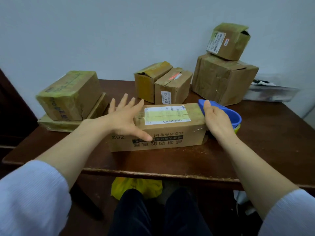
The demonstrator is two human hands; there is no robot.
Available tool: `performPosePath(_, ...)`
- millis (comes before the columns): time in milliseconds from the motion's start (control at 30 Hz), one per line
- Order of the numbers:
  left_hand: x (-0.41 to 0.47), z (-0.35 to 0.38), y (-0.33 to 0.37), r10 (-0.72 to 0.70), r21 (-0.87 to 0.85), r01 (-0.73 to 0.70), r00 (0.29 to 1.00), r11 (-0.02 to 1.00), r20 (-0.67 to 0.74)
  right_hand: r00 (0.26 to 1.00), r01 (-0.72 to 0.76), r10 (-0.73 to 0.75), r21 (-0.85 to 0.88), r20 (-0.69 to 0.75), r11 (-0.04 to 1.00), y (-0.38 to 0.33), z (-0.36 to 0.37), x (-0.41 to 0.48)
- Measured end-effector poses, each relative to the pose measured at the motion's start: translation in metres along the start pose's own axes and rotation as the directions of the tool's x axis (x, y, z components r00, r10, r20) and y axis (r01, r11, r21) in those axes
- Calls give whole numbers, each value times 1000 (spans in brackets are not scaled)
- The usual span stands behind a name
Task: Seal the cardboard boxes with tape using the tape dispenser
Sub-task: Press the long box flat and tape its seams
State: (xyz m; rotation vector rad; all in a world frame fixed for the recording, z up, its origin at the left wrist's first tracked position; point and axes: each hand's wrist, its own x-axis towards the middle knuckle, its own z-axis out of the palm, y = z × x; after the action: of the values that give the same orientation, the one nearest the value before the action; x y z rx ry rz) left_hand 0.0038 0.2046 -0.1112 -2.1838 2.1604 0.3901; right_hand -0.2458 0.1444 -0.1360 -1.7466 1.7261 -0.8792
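A long cardboard box (192, 133) lies lengthwise on the dark wooden surface (255, 142), close to its near edge and between the two hands. The left hand (124, 120) is spread wide with straight fingers and holds nothing. Its palm sits over the left end of the box and its thumb presses on the printed near face. The right hand (216, 121) is curled round a blue tape dispenser (225, 110), thumb on top. The dispenser's front end touches the top right edge of the box, and a yellow-green part shows beneath its blue shell. A white and yellow shipping label (167, 114) covers much of the box top, and clear tape glints at both ends.

At the far left a taped box (68, 96) stands on a flat box (68, 126). In the far middle two smaller boxes stand side by side, touching: a yellowish box (148, 82) with a lifted flap and a labelled box (173, 87). At the far right a large crumpled box (223, 79) carries a small box (228, 40), tilted, on its top. Right of these lies a heap of clear plastic bags (272, 92).

Below the near edge, on the floor, a yellow bag (136, 188) lies just beyond the person's dark-trousered legs.
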Motion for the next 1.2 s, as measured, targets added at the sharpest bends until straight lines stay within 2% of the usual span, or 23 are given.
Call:
performPosePath(100,17,2,2,-2,53,-1,998,999,61,1000,-25,25,67,-4,997,7,0,-1)
performPosePath(167,25,1,9,22,69,-27,997,997,68,992,18,4,172,-129,985,12,-4,0)
performPosePath(233,31,-2,19,45,109,-53,997,993,68,969,71,-51,76,-240,995,17,-15,7)
performPosePath(267,34,-4,22,45,125,-54,997,991,69,969,76,-83,-38,-232,996,21,-21,13)
performPosePath(333,36,-10,24,12,169,-29,995,985,100,992,34,-64,-254,-110,967,31,-31,26)
performPosePath(400,35,-17,22,-64,248,20,983,969,170,998,4,19,-370,59,929,38,-33,31)
performPosePath(467,31,-22,20,-156,297,80,958,952,243,988,15,52,-437,142,899,43,-28,33)
performPosePath(567,24,-25,24,-239,315,148,931,938,276,995,-9,59,-536,76,844,39,-24,35)
performPosePath(667,25,-21,34,-128,252,70,966,965,223,995,-38,88,-630,49,776,34,-25,37)
performPosePath(733,27,-18,41,-65,157,31,975,987,214,991,0,89,-677,97,736,34,-26,37)
performPosePath(833,29,-17,49,-100,131,71,968,989,231,984,35,95,-692,149,721,40,-26,37)
performPosePath(933,28,-22,51,-187,165,148,948,975,258,984,15,94,-602,149,798,47,-30,41)
performPosePath(1000,26,-25,53,-192,194,147,951,970,241,987,-21,97,-504,125,863,49,-36,43)
performPosePath(1067,23,-26,58,-109,156,83,981,984,162,991,-69,92,-214,99,974,47,-46,41)
performPosePath(1100,22,-27,63,-54,42,50,994,998,100,990,-92,89,21,105,996,45,-53,38)
performPosePath(1133,23,-30,69,-17,-129,19,1000,991,18,989,-110,81,240,128,964,41,-61,34)
performPosePath(1200,30,-34,83,-16,-486,-64,987,872,-157,975,-144,40,483,220,864,38,-76,22)
